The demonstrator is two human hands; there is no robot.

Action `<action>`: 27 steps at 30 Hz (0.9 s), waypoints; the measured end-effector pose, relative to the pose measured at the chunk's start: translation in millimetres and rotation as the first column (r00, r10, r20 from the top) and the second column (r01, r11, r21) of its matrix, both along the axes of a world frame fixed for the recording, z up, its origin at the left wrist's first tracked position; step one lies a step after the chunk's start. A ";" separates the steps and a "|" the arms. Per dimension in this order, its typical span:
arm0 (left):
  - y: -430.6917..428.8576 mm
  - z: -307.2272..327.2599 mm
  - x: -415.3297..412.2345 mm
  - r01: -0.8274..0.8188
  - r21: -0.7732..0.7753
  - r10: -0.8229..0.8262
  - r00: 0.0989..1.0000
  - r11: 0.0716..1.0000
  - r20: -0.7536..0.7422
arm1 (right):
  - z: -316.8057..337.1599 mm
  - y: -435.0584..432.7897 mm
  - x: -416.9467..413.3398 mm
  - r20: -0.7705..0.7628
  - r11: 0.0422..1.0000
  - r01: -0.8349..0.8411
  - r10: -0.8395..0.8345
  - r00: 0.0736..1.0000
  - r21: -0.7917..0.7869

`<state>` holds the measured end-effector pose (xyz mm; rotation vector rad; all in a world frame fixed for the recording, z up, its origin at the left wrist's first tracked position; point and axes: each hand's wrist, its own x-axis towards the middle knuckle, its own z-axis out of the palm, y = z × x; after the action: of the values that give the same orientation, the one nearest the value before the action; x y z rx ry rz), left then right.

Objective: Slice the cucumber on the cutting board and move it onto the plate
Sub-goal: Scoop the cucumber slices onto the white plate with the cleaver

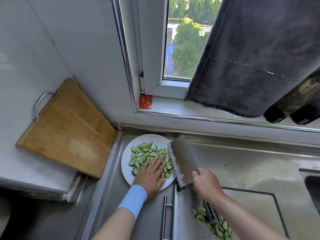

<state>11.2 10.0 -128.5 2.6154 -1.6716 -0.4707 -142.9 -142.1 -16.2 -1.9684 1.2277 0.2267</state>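
Observation:
A white round plate (127, 166) on the steel counter holds many thin half-moon cucumber slices (144, 150). My left hand (152, 175), with a blue wristband, lies flat with fingers spread on the slices at the plate's near right. My right hand (206, 185) grips the handle of a cleaver (183, 160), whose wide blade rests tilted at the plate's right rim. More cucumber slices (219, 227) lie on a metal cutting board (251, 205) at the bottom, under my right forearm. A second knife's perforated handle (210, 213) lies among them.
A wooden cutting board (67, 129) with a metal handle leans in the left wall corner. A window sill runs behind the counter with a red packet (146, 101), a hanging dark towel (256, 54) and two dark bottles (292, 108). A sink edge (311, 181) shows at right.

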 end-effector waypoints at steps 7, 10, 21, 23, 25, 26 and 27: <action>8.6 27.4 -11.0 -0.135 -0.182 0.124 0.990 0.974 -0.071 | 4.0 -0.2 -13.1 0.035 1.000 -0.027 0.027 0.999 -0.005; -2.2 41.9 -32.2 -0.319 -0.330 0.272 0.945 0.888 -0.183 | 8.6 -4.0 -33.2 0.066 1.000 -0.026 0.027 0.997 -0.003; -69.7 56.7 -175.9 -0.218 -0.535 0.084 0.961 0.816 -0.264 | -8.1 -47.5 -205.8 0.150 0.988 0.139 -0.148 0.977 0.073; -81.3 55.4 -198.1 -0.200 -0.350 0.089 0.947 0.915 -0.310 | -13.3 -48.7 -236.1 0.145 0.976 0.192 -0.206 0.968 0.103; -91.1 51.8 -212.8 -0.145 -0.162 0.091 0.950 0.976 -0.299 | -20.5 -50.1 -262.7 0.134 0.965 0.233 -0.248 0.959 0.117; -95.9 50.0 -218.0 -0.109 -0.091 0.081 0.960 0.990 -0.268 | -24.3 -51.2 -273.7 0.120 0.965 0.239 -0.252 0.960 0.113; -100.3 47.6 -222.5 -0.079 -0.038 0.067 0.965 0.996 -0.253 | -30.2 -52.9 -283.2 0.117 0.963 0.244 -0.257 0.959 0.118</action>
<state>-211.3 -90.3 -80.9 2.4502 -1.4846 -0.7162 -426.1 -195.0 -46.4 -1.6927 1.3372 0.0299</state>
